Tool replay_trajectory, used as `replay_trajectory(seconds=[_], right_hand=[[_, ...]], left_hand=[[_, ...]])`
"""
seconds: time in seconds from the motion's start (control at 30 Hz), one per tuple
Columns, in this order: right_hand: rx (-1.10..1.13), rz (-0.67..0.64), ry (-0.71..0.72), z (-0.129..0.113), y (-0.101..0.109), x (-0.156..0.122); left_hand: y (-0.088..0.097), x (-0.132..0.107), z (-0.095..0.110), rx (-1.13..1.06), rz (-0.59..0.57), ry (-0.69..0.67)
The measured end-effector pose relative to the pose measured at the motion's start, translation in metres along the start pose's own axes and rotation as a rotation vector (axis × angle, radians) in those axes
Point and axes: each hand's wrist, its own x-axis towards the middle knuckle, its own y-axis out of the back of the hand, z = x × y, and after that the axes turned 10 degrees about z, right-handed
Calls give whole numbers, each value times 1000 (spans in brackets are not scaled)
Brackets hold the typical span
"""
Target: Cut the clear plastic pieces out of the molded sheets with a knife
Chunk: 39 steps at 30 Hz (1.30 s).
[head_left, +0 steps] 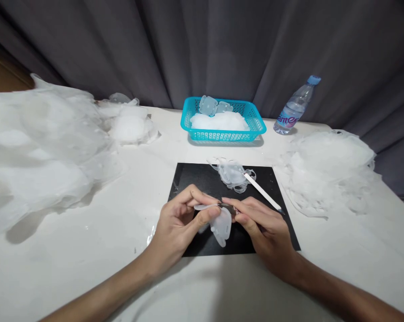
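Over the black mat (188,179), my left hand (178,223) pinches a translucent plastic piece (222,226) between thumb and fingers. The piece hangs bent downward, with small slots near its edge. Closed around a small dark metal tool (228,208), my right hand (264,228) brings its tip against the upper edge of the piece. The fingers cover most of that tool, so its exact kind is hidden. Just beyond the hands lies a clump of clear plastic pieces and thin trimmings (231,174). A slim white stick-like tool with a dark end (263,192) rests slantwise beside it.
A blue basket (224,135) at the back holds white translucent pieces. To its right stands a water bottle (293,109). Large heaps of translucent plastic (48,147) fill the left side, and a pile of plastic trimmings (332,170) lies right. A grey curtain (215,49) hangs behind.
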Motion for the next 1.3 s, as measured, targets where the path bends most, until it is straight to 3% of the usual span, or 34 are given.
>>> replay_trajectory(seconds=[0.67, 1.03, 1.3], right_hand=[[-30, -36, -1, -1, 2, -2], [-38, 29, 2, 1, 4, 3], [-27, 68, -116, 9, 12, 14]], left_hand=[[0, -3, 1, 20, -6, -3], [1, 0, -1, 24, -3, 10], [2, 2, 0, 73, 18, 39]])
